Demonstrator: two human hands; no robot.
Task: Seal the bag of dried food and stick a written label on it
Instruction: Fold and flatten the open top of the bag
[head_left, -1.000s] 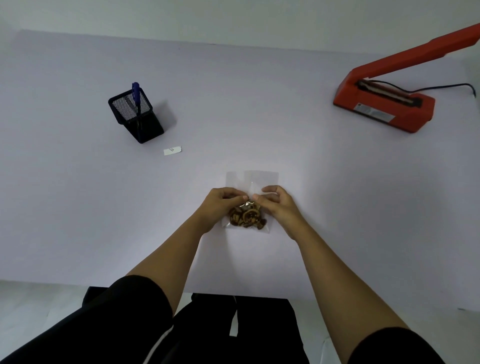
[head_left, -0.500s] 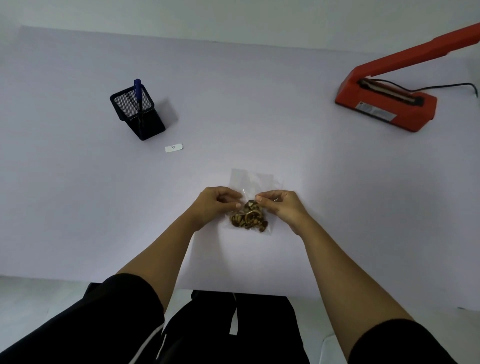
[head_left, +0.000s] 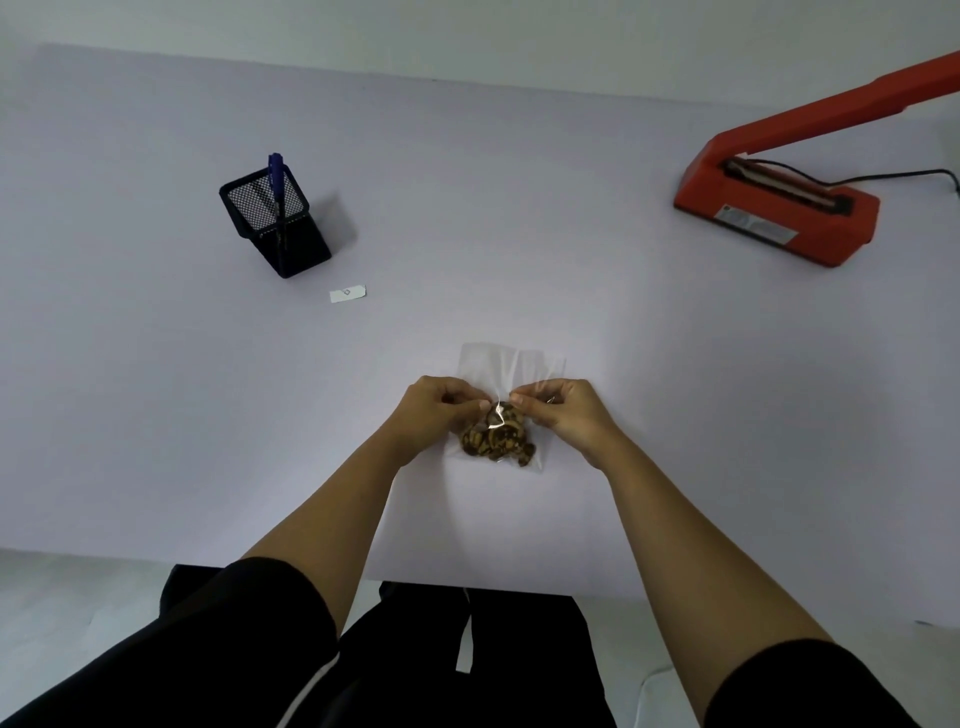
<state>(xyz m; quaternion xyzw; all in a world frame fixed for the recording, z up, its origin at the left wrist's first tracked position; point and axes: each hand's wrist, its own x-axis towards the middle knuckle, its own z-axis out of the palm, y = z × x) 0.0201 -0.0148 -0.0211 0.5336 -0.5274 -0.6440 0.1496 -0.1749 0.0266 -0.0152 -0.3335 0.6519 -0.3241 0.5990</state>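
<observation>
Head view. On the pale lilac table (head_left: 156, 389) we note a black mesh pen holder (head_left: 275, 223) at ten o'clock, tilted in the wide-angle picture, with a blue pen (head_left: 276, 179) standing in it. Just below it lies a small white paper label (head_left: 347, 294), flat, with a faint mark. At two o'clock sits an orange-red heat sealer (head_left: 779, 208), arm raised, black cord (head_left: 893, 175) trailing right. Nothing lies between bag and sealer.

The clear plastic bag (head_left: 511, 366) lies at centre, brown dried pieces (head_left: 496, 441) bunched at its near end, far end flat. Our left hand (head_left: 441, 410) and right hand (head_left: 566, 410) each pinch its middle, fingertips nearly meeting.
</observation>
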